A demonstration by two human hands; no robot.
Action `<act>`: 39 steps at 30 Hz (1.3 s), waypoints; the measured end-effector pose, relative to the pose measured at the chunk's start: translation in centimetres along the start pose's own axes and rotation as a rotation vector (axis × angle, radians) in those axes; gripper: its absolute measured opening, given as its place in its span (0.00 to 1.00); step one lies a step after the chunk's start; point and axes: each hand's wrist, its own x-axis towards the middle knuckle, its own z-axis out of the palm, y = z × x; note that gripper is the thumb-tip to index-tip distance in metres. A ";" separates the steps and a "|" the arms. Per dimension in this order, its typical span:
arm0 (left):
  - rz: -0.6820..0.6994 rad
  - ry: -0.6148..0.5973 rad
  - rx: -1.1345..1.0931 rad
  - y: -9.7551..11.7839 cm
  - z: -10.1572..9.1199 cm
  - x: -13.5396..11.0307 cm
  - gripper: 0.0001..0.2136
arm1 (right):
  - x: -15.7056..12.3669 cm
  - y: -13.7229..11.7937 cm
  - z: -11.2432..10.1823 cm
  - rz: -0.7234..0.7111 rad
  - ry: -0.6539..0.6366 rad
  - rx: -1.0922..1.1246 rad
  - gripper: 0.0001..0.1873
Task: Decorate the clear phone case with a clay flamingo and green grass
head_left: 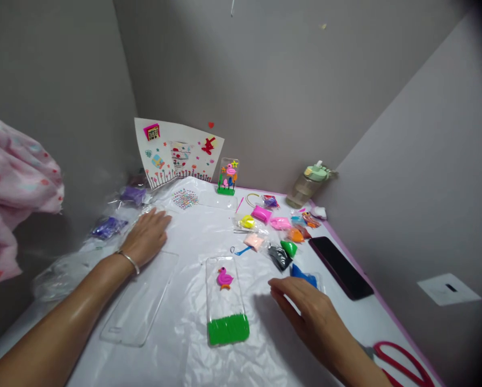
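Observation:
My left hand (pixel 148 234) lies palm down on the white sheet with its fingers stretched out. Under that forearm is a clear phone case (pixel 144 301), partly covered. My right hand (pixel 307 306) is over the sheet with its fingers extended to the left, nothing visible in it. Between my hands lies a second clear phone case (pixel 227 301). It bears a pink clay bird (pixel 224 277) with orange feet near the top and a green clay band (pixel 228 329) across the bottom. A blue clay packet (pixel 304 276) sits just beyond my right fingers.
Several clay packets, such as a black one (pixel 280 257), lie at the right. Nearby are a dark phone (pixel 340 267), red-handled scissors (pixel 404 363) and a bottle (pixel 305 185). At the back stand a decorated case (pixel 228 176) and a paper drawing (pixel 180 153); rhinestones (pixel 185 199) lie before them.

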 end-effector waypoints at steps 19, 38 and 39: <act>0.287 -0.048 -0.281 -2.3 4.2 -15.9 0.43 | 0.7 -4.7 1.0 0.159 -0.472 0.134 0.28; 0.210 0.003 -0.093 3.3 1.3 -15.5 0.31 | 1.3 3.3 3.8 0.333 0.020 -0.256 0.06; 0.211 0.003 -0.084 3.7 0.6 -15.4 0.30 | 1.3 3.3 3.8 0.332 0.025 -0.252 0.03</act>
